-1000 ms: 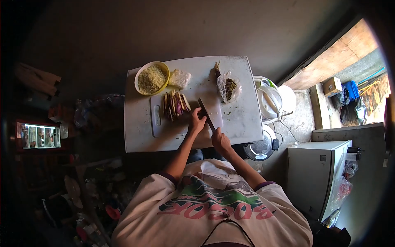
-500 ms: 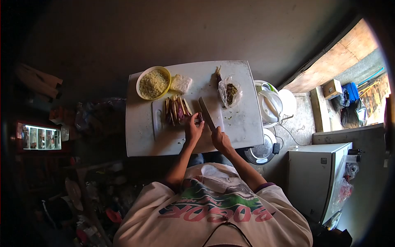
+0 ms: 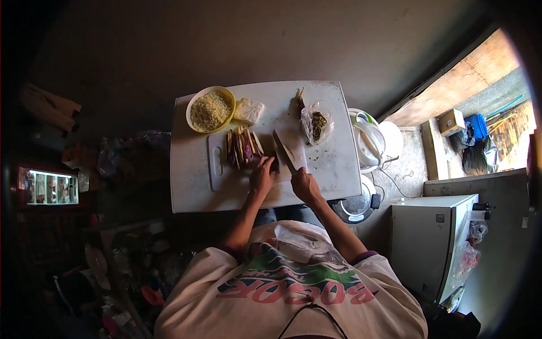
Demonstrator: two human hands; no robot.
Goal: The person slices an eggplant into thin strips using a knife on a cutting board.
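On the surface (image 3: 189, 199), the knife (image 3: 284, 152) is gripped by its handle in the closed right hand (image 3: 305, 182), its blade slanted toward the far left over the board (image 3: 215, 178). Just to its left, a dark piece (image 3: 275, 165) is met by the bent fingers of the left hand (image 3: 262, 175); whether it is firmly pinched cannot be told. For clean slicing, the piece is probably best pressed flat, with fingertips tucked back from the blade and the edge drawn through smoothly. Beyond the left hand, purple-skinned strips (image 3: 243, 147) are lined up side by side on the board's left part, best kept clear of the blade. Farther off, a bag (image 3: 308, 127) is set at the right, a bowl (image 3: 230, 119) and a white pack (image 3: 249, 111) at the left, and an eggplant (image 3: 300, 100) is laid beyond the bag.
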